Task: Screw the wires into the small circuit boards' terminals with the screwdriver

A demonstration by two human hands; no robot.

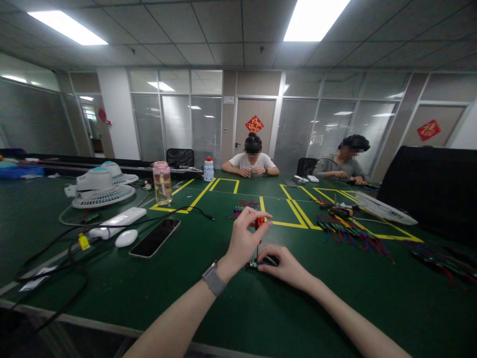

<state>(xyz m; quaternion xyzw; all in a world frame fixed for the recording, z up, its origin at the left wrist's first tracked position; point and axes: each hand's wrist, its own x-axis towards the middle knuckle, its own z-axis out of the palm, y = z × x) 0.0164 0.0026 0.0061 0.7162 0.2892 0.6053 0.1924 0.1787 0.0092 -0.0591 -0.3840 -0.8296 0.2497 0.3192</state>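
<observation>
My left hand (pixel 241 237), with a watch (pixel 213 278) on its wrist, is closed around the red-and-black handle of a screwdriver (pixel 260 222). The screwdriver stands upright, its thin shaft pointing down at a small green circuit board (pixel 253 266) on the table. Where exactly the tip meets the board is too small to make out. Low over the table, my right hand (pixel 285 264) pinches the right side of that board between thumb and fingers. Something dark shows between these fingers, partly hidden. Just beyond my left hand lies a bunch of small boards with red and blue wires (pixel 238 208).
Leftward lie a phone (pixel 156 238), a white oval case (pixel 126 238), a power strip (pixel 121 222), cables, a bottle (pixel 162 186) and white fans (pixel 102 191). More wired boards (pixel 348 232) and a black bulky object (pixel 428 194) are on the right. Two people sit across the table (pixel 208 318).
</observation>
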